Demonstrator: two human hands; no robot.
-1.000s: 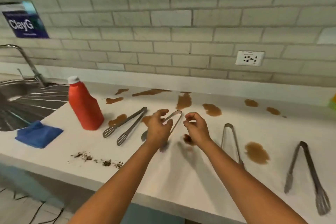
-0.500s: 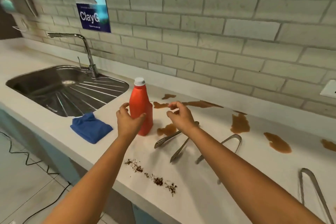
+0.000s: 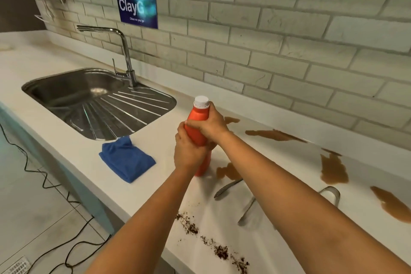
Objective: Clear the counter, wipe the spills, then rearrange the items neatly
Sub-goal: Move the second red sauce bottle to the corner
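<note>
A: White surface [image 3: 142,155], head view: sink [image 3: 66,87] and tiled wall beyond the grip; brown spills [image 3: 333,169] to its right, tongs [image 3: 226,188] and crumbs [image 3: 220,251] nearer than it.

B: Grip state?

A: Left hand [image 3: 186,153] and right hand [image 3: 211,124] both wrapped around the upright red bottle [image 3: 198,124], base at the surface.

B: Hazards?

A: Likely: squeezing forces sauce past the white cap; dragging the base smears the adjacent spill; blue cloth [image 3: 126,160], left of the grip, lies untouched.

A: What's different from half a second back?
B: Both hands were open beside the red bottle [image 3: 196,128]; now the left hand [image 3: 189,153] and right hand [image 3: 211,123] grip it at frame centre.
</note>
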